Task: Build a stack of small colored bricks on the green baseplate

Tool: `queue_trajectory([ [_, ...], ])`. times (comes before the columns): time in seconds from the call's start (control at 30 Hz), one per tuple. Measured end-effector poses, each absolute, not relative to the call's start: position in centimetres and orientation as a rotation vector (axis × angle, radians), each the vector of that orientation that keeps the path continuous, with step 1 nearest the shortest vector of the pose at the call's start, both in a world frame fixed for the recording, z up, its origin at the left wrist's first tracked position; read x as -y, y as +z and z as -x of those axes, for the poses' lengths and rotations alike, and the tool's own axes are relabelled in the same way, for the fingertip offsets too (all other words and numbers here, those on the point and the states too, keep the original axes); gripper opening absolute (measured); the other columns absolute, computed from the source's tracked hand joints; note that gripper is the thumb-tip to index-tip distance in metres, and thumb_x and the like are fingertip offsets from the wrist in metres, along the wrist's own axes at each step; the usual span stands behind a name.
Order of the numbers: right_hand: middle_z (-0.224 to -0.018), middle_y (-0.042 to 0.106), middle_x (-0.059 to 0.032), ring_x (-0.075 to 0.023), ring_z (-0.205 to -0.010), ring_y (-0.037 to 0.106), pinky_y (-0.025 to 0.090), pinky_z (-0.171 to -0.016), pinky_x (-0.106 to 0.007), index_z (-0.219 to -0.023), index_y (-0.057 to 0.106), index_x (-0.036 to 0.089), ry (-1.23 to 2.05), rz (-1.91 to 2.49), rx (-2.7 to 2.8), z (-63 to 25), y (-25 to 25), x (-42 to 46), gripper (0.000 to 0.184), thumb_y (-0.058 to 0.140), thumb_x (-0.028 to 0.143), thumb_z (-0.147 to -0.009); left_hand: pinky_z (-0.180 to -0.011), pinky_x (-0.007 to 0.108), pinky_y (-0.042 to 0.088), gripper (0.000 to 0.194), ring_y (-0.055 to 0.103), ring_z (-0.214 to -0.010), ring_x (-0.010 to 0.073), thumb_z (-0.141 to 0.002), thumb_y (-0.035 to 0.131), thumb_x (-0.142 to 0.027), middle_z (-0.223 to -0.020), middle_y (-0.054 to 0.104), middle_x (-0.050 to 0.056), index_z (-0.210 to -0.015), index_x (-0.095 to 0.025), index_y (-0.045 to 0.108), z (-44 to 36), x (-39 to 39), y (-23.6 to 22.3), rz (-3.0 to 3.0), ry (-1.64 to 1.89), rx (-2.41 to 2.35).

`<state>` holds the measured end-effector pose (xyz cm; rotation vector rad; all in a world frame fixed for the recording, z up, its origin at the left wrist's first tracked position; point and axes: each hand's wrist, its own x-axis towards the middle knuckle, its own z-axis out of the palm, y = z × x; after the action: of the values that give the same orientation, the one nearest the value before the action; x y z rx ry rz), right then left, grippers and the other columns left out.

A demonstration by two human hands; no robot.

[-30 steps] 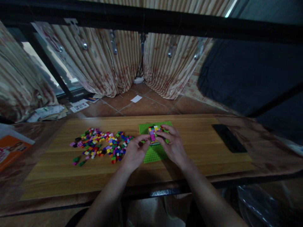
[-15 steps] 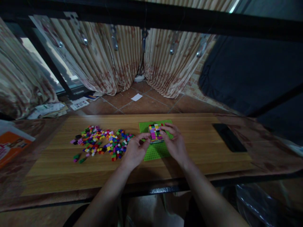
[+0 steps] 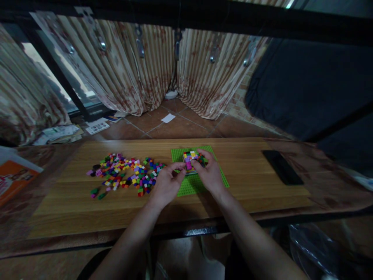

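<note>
A low block of toy building bricks [image 3: 189,158], pink, purple, yellow, white and green on top, stands on a green studded baseplate [image 3: 189,189]. At the block's left front corner is my left hand [image 3: 167,182], its thumb and forefinger brought together against the edge. My right hand [image 3: 210,175] curls over the right side, thumb on the top bricks and fingers reaching round the far right. The right part of the block is partly hidden by that hand. Whether a loose brick sits between any fingertips is too small to tell.
Loose coloured bricks [image 3: 142,175] lie scattered on the wooden board [image 3: 233,202], left of the baseplate. A black phone-like slab [image 3: 282,167] rests at the board's right end. An orange and white box [image 3: 17,177] stands at the far left. Striped curtains [image 3: 151,70] hang behind.
My right hand has shifted left and now covers more of the block's right side, its thumb farther over the top. The left hand has hardly moved. The view has tilted slightly.
</note>
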<state>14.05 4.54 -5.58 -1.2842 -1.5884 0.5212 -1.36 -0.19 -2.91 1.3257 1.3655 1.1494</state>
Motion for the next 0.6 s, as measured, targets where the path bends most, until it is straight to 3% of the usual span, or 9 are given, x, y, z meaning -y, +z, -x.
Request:
queue_trajectory([
  [0.43,-0.113,0.065,-0.0102,-0.0238,-0.105,0.061,0.048,-0.093,-0.046,-0.115,0.062,0.021,0.651,1.263,1.496,-13.9,-6.4,-4.8,0.041,0.063,0.040,-0.079,-0.067,0.026,0.047,0.024,0.061,-0.069,0.0153,-0.077,0.063,-0.030,-0.088,0.072,0.004,-0.096,-0.020,0.073,2.4,0.0,-3.6,-1.352,1.176,-1.375],
  [0.6,-0.106,0.067,-0.0073,-0.0218,-0.098,0.062,0.049,-0.089,-0.042,-0.106,0.066,0.023,0.439,1.163,1.383,-14.2,-4.1,-3.5,0.027,0.060,0.037,-0.084,-0.070,0.027,0.049,0.027,0.063,-0.075,0.0167,-0.072,0.068,-0.031,-0.086,0.072,0.005,-0.094,-0.016,0.073,6.0,-0.6,-3.0,-1.181,1.351,-1.535],
])
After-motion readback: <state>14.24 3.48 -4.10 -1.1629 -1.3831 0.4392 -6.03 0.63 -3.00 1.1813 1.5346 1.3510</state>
